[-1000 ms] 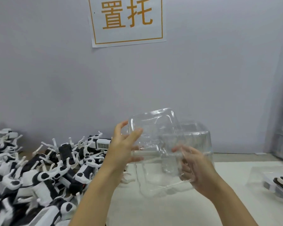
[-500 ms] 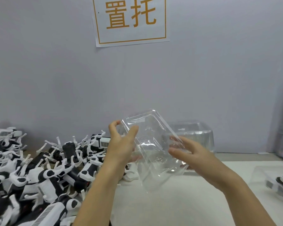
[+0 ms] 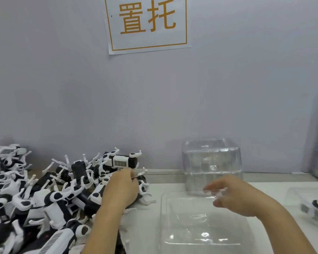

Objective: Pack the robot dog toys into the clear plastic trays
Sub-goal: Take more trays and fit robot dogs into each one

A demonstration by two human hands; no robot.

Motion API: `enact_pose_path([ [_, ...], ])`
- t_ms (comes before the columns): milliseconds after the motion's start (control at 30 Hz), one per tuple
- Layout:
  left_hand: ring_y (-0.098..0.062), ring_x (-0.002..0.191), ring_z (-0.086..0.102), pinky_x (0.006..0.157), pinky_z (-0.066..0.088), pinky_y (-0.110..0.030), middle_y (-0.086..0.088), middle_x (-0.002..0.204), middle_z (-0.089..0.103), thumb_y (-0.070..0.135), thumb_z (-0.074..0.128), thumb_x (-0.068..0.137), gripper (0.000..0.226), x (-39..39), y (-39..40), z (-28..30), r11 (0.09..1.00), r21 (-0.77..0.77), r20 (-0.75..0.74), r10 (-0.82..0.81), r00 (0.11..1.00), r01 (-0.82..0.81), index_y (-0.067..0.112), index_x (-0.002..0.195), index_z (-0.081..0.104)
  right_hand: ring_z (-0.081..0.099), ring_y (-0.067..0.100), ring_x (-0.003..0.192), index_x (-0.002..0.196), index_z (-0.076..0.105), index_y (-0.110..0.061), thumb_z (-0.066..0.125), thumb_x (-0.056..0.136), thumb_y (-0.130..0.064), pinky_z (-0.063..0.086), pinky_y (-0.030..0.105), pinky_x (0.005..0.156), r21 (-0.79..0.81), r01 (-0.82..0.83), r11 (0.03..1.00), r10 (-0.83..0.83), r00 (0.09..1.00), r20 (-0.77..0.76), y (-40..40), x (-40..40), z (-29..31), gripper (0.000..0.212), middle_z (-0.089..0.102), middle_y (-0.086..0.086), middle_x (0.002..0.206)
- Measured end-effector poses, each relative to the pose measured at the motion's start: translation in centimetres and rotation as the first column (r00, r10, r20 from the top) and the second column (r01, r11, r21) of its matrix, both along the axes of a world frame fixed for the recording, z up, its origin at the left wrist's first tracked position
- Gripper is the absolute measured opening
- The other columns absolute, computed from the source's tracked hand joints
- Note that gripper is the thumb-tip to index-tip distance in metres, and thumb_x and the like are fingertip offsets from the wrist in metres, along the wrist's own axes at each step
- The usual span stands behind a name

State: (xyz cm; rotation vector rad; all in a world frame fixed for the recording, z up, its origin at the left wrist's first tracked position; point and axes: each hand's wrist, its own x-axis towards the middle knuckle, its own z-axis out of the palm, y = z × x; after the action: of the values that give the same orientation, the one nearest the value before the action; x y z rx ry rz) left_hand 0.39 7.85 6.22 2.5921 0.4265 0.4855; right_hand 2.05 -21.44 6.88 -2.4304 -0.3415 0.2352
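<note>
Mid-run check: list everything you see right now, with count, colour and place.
robot dog toys: a pile, too tangled to count, black and white, table's left side.
open clear tray: one, transparent, flat on the table, centre front.
stack of clear trays: count unclear, transparent, against the wall behind it.
packed tray: one, clear with a black and white toy inside, right edge.
paper sign: one, white with orange characters, on the wall.
left hand: on the toy pile, grip unclear.
right hand: fingers loosely curled over the open tray's far edge.

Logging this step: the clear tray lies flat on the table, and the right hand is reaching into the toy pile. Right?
Not quite. The head view shows the left hand in the toy pile; the right hand hovers above the clear tray, which does lie flat on the table.
</note>
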Motion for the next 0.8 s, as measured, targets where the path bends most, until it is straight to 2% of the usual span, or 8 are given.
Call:
enact_pose_path([
  [133,-0.025,0.109,0.057,0.093,0.045,-0.036,-0.002,0.117,0.061,0.021,0.049,0.093,0.020,0.3,-1.2,-2.3,0.978,0.204,-0.142,0.069,0.987,-0.039,0.020,0.112,0.056,0.051,0.011,0.118,0.132,0.058,-0.038,0.058,0.096,-0.011,0.041,0.019,0.089,-0.105,0.033,0.994,-0.029,0.999,0.044,0.5,0.7,-1.2,0.045,0.051,-0.011,0.130],
  [233,-0.021,0.119,0.052,0.094,0.038,-0.034,0.002,0.122,0.061,0.023,0.051,0.092,0.023,0.3,-1.8,-3.0,0.922,0.376,-0.151,0.157,0.976,-0.091,0.024,0.114,0.053,0.049,0.010,0.114,0.136,0.053,-0.039,0.054,0.098,-0.013,0.039,0.017,0.088,-0.123,0.018,0.992,-0.013,0.999,0.046,0.9,0.7,-1.4,0.046,0.047,-0.011,0.135],
  [433,-0.020,0.122,0.046,0.096,0.036,-0.035,0.005,0.121,0.059,0.021,0.051,0.093,0.018,0.5,-2.2,-3.3,0.910,0.394,-0.131,0.196,0.972,-0.130,0.027,0.110,0.053,0.049,0.012,0.124,0.136,0.053,-0.036,0.054,0.100,-0.020,0.039,0.018,0.091,-0.121,0.004,0.993,0.006,0.997,0.081,1.3,0.6,-1.4,0.039,0.048,-0.010,0.136],
  [500,-0.022,0.115,0.051,0.092,0.041,-0.035,0.004,0.114,0.062,0.027,0.058,0.092,0.011,0.6,-2.1,-3.0,0.949,0.283,-0.031,0.155,0.987,-0.140,0.025,0.103,0.055,0.049,0.010,0.119,0.134,0.054,-0.036,0.051,0.102,-0.020,0.037,0.017,0.089,-0.094,0.013,0.995,-0.003,0.995,0.101,1.4,0.6,-1.3,0.037,0.049,-0.011,0.134],
  [567,-0.023,0.101,0.057,0.083,0.048,-0.037,0.004,0.100,0.064,0.028,0.066,0.088,0.012,0.7,-1.9,-2.2,0.993,0.050,0.131,0.096,0.987,-0.104,0.022,0.096,0.058,0.047,0.007,0.110,0.132,0.055,-0.037,0.048,0.102,-0.016,0.037,0.018,0.089,-0.039,0.032,0.999,-0.026,0.990,0.141,1.7,0.6,-1.2,0.037,0.051,-0.012,0.130],
  [633,-0.023,0.094,0.061,0.076,0.050,-0.035,0.007,0.090,0.063,0.016,0.075,0.082,0.021,0.6,-1.9,-0.7,0.976,-0.214,0.267,0.014,0.964,0.045,0.019,0.098,0.062,0.051,0.006,0.110,0.129,0.056,-0.038,0.045,0.102,-0.013,0.039,0.019,0.089,0.057,0.048,0.997,-0.059,0.977,0.206,2.0,0.6,-0.9,0.038,0.054,-0.014,0.125],
  [700,-0.022,0.093,0.065,0.075,0.053,-0.034,0.006,0.089,0.066,0.004,0.078,0.079,0.029,0.4,-2.3,1.0,0.876,-0.423,0.379,-0.060,0.923,0.231,0.019,0.101,0.065,0.055,0.007,0.116,0.127,0.058,-0.036,0.048,0.102,-0.015,0.041,0.021,0.093,0.186,0.024,0.982,-0.082,0.948,0.308,2.6,0.5,-0.5,0.035,0.058,-0.014,0.122],
  [800,-0.020,0.096,0.069,0.080,0.058,-0.031,0.002,0.095,0.073,0.002,0.075,0.083,0.027,-0.2,-3.3,2.6,0.656,-0.596,0.520,-0.124,0.845,0.463,0.017,0.103,0.066,0.056,0.000,0.116,0.127,0.057,-0.041,0.061,0.096,-0.026,0.044,0.023,0.098,0.396,-0.076,0.915,-0.089,0.919,0.383,3.7,-0.1,0.4,0.035,0.061,-0.019,0.120],
])
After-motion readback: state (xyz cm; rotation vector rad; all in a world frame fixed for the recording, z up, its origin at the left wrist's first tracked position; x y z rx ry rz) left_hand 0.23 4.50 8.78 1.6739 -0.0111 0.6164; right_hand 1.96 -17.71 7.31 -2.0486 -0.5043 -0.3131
